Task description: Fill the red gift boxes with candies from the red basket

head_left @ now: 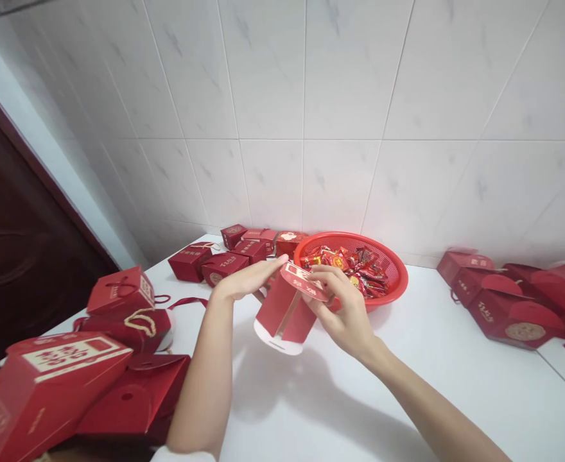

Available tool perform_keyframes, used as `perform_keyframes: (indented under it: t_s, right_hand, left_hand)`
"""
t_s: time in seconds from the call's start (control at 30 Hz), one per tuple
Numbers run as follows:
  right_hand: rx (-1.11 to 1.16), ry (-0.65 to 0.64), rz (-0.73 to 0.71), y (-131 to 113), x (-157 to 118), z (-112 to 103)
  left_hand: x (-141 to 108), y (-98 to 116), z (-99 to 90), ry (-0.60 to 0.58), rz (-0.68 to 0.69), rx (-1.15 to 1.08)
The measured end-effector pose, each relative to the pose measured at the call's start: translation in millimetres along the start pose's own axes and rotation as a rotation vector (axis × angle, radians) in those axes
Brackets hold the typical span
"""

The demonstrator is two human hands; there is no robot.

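Note:
Held in the air over the white table is a red cardboard gift box [296,313], tilted, with a white round-edged flap at its lower end. A gap runs down the side facing me. A round red flap with pale lettering lies across its upper end. My left hand [256,277] grips the box from the far left, its fingers mostly hidden behind the cardboard. On the right, my right hand [343,301] holds the edge of the round flap, fingers bent on top and thumb beneath. Just behind the box is a red plastic basket [398,282] of wrapped candies [366,266].
Red boxes [65,385] are piled at the near left, some with cord handles. Several smaller boxes [229,263] stand along the tiled wall [273,179] at the back left. More red boxes [513,314] sit on the right of the white table [436,372].

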State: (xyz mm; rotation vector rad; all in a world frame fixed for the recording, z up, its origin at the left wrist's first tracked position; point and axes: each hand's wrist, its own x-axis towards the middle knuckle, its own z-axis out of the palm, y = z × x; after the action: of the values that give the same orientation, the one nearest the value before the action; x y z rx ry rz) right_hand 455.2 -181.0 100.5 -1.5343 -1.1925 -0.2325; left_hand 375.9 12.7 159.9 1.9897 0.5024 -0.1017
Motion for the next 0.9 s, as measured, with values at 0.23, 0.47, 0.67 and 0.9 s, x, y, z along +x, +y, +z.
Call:
perform_keyframes:
  t_s: [0.23, 0.47, 0.67, 0.9]
  right_hand:
    - [-0.294, -0.133, 0.201, -2, -3, -30]
    - [-0.288, -0.402, 0.405, 6, -3, -53]
    - [-0.329, -0.561, 0.465, 16, -5, -60]
    - [-0.476, -0.52, 0.323, 16, -4, -67]
  left_hand:
    - [-10, 9, 11.5, -0.004, 0.243, 0.343]
    - [-25, 23, 37.3, -0.068, 0.349, 0.486]
    - [-7, 21, 55.7, -0.168, 0.356, 0.663]
    - [20, 9, 58.9, -0.219, 0.373, 0.725]
